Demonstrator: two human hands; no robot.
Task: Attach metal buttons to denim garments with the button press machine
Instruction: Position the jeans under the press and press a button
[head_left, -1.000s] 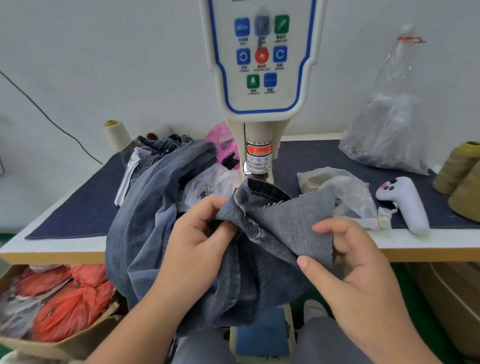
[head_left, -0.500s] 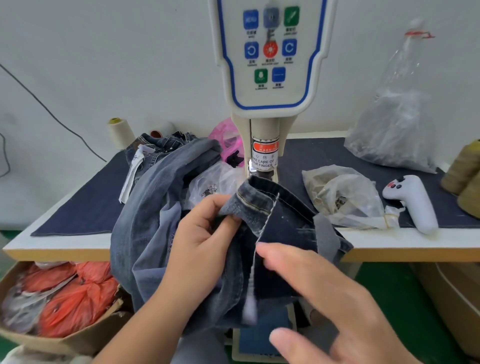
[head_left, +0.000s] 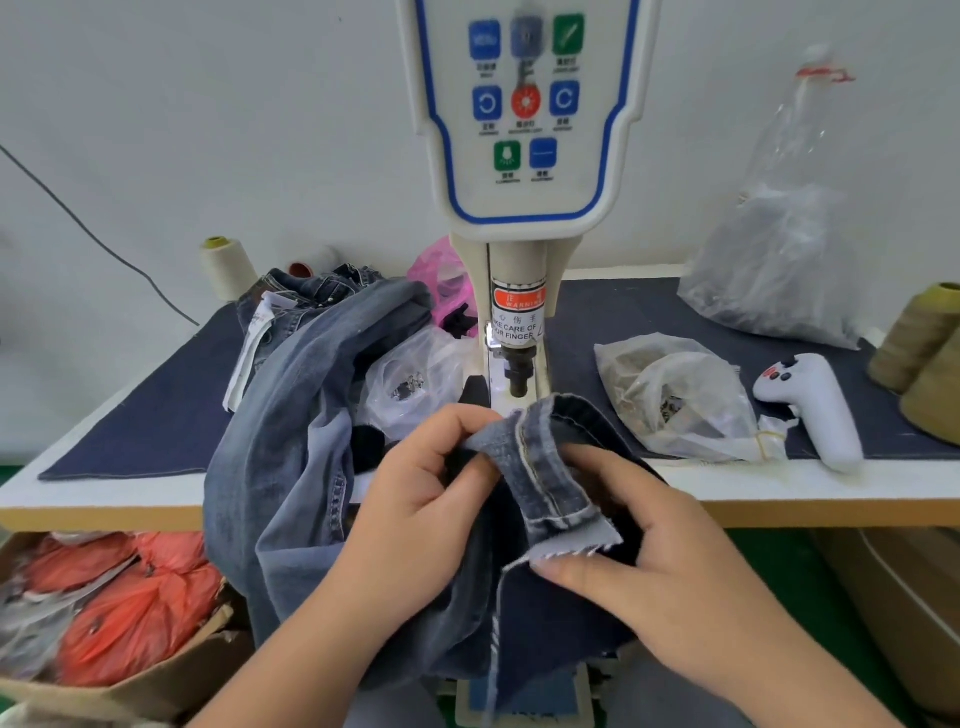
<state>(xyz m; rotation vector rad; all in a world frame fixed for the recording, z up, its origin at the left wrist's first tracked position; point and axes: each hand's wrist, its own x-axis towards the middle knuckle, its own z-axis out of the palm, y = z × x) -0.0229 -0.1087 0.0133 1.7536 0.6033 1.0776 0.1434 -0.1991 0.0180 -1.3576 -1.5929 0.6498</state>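
Note:
A blue denim garment (head_left: 291, 467) hangs over the table's front edge, just below the punch of the cream button press machine (head_left: 519, 358). My left hand (head_left: 421, 514) pinches the folded waistband (head_left: 545, 467) at its left end, thumb on top. On the right, my right hand (head_left: 665, 566) grips the same waistband and the pale inner flap under it, fingers curled round the cloth. A clear bag of metal buttons (head_left: 410, 384) lies left of the punch. No button shows on the cloth.
Another clear bag of small parts (head_left: 680, 400) and a white handheld controller (head_left: 815, 405) lie right of the machine. Thread cones (head_left: 919, 353) stand at the far right, a cream cone (head_left: 226, 267) at the back left. A cardboard box with orange bags (head_left: 119, 618) sits under the table.
My right hand came back up from the lower right and took hold of the waistband's right side. The waistband is now folded between both hands, closer under the punch.

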